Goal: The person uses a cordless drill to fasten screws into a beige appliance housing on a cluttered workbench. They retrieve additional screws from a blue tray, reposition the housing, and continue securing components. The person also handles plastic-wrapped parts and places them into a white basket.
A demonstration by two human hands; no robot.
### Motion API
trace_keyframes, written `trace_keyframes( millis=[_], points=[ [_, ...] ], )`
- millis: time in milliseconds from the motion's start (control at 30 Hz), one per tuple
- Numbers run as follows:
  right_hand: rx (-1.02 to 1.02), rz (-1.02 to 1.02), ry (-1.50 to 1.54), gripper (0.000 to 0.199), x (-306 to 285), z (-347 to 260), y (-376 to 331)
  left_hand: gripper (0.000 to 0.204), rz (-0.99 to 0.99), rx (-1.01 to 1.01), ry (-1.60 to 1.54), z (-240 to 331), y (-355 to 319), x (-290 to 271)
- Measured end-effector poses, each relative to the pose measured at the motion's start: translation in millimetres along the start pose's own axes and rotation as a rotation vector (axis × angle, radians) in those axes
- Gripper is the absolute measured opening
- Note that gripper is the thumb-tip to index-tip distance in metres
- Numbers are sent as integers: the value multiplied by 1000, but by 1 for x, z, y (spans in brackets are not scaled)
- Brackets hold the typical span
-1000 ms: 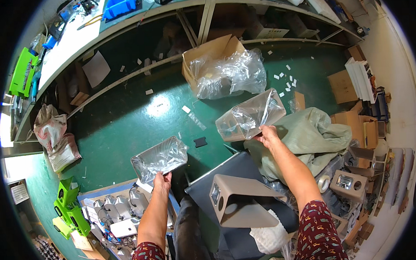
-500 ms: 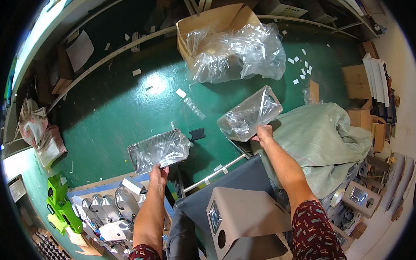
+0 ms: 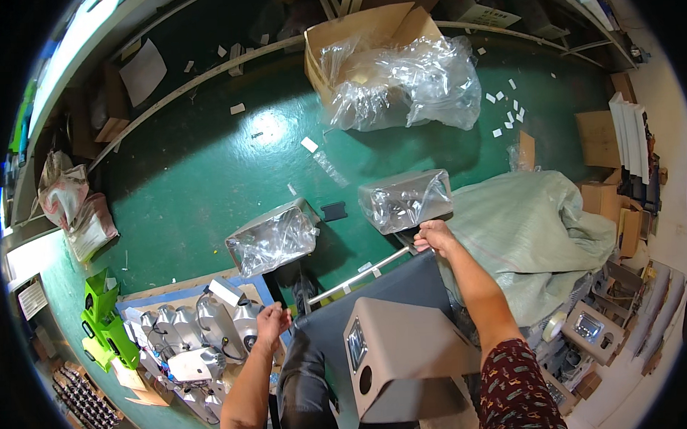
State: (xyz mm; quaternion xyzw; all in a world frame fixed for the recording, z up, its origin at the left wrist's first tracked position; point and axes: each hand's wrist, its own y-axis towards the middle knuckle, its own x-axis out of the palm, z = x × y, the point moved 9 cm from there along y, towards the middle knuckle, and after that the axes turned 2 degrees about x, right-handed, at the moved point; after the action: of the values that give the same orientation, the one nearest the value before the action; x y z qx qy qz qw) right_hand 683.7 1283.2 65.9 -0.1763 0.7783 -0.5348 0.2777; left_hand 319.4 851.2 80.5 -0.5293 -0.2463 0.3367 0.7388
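Observation:
Two grey-beige metal housings with clear plastic film stand apart over the green floor: the left housing point(image 3: 275, 243) and the right housing point(image 3: 405, 201). My left hand point(image 3: 273, 323) is below the left housing, clear of it, fingers curled with nothing seen in them. Just under the right housing's lower corner is my right hand point(image 3: 435, 236), its fingers curled beside the corner of a dark grey padded surface point(image 3: 406, 288); I see nothing held. In front of me, a beige housing point(image 3: 408, 341) with a round hole and a shiny rectangular window rests on that surface.
A cardboard box point(image 3: 320, 75) spilling clear plastic bags point(image 3: 407, 91) stands at the back. A pale green woven sack point(image 3: 533, 238) bulges at right. Several silver lamp-like parts point(image 3: 219, 325) and bright green pieces point(image 3: 105, 329) are at left. A metal rail point(image 3: 361, 274) edges the padded surface.
Both hands have let go of the film-covered housings. My left hand has drawn back toward me; my right hand stays near its housing. Both housings have tipped, their film-covered sides turned toward me.

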Motion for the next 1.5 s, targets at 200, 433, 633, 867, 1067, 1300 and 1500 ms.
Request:
trace_keyframes(
  millis=[200,433,633,867,1067,1300,1500],
  points=[
    [-332,76,-98,35,-51,-81,-151,12,-29,41,223,-67,-67,-71],
    [-1019,143,-232,29,-17,-187,-351,17,41,141,199,-137,-222,-107],
    [-1437,-184,-439,22,110,-133,-566,21,255,126,-68,-321,-372,-161],
    [-1185,-763,-620,19,185,82,-636,16,524,9,-227,-498,-515,-125],
    [-971,-853,-738,19,206,194,-632,26,719,-46,-157,-610,-578,-106],
    [-931,-896,-668,16,278,261,-657,33,753,-92,-204,-769,-619,-117],
    [-864,-692,-787,19,218,430,-583,24,825,-39,-248,-903,-646,-168]
  ],
)
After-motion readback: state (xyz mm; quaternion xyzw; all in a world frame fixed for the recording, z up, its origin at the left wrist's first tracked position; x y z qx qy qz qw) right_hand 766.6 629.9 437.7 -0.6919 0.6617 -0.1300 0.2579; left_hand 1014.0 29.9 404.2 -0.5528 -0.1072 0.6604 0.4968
